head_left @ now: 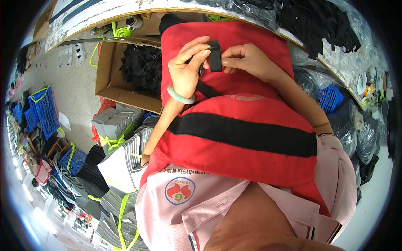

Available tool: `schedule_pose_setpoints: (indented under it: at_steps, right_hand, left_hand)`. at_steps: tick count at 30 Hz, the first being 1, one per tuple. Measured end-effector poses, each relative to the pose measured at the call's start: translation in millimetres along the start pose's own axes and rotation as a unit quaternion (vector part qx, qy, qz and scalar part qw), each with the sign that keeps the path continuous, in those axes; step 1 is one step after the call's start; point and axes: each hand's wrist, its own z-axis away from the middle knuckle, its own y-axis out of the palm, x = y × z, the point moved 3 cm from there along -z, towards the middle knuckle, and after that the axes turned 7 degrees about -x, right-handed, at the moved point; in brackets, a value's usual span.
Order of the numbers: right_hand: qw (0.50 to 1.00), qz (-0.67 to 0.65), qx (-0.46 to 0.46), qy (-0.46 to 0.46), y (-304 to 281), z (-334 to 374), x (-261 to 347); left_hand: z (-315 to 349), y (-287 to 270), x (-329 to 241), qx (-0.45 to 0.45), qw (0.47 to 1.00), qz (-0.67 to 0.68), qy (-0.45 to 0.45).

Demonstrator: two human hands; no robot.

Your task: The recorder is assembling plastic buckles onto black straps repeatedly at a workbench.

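Over my red apron (251, 33), my left hand (187, 65) is closed around a short black strip (215, 58) that looks like webbing or fabric. Its thumb presses on the strip near the top, and more black material shows partly behind the fingers. A pale green bangle (181, 96) circles that wrist. From the other side, my right hand (247, 60) pinches at the strip's right edge with thumb and fingertips. What exactly lies between those fingertips is too small to make out. A black strap (207, 90) lies on the apron below my left hand.
Left of my lap stands an open cardboard box (104, 73) holding many black pieces (142, 65). Bundled grey sheets (117, 121) tied with yellow-green bands are stacked below it. A worktable edge (96, 25) curves along the top. A blue basket (330, 98) and plastic bags (345, 134) are at right.
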Motion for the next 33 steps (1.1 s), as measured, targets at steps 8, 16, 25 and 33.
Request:
schedule_pose_setpoints:
  at_steps: [8, 16, 25, 33]
  right_hand:
    - [0.994, 0.041, -0.066, -0.082, 5, -1, 4]
    - [0.981, 0.093, -0.1, -0.14, 3, -2, 2]
    - [0.989, 0.035, -0.09, -0.115, -10, -9, 0]
    - [0.995, 0.01, -0.069, -0.074, -4, -17, 4]
  left_hand:
    - [3, -5, 10, -0.028, 0.985, 0.038, -0.166]
    - [4, -5, 18, -0.014, 0.969, 0.095, -0.226]
    - [4, -1, 13, 0.012, 0.996, -0.024, -0.089]
    - [8, 2, 9, 0.059, 0.995, -0.081, -0.02]
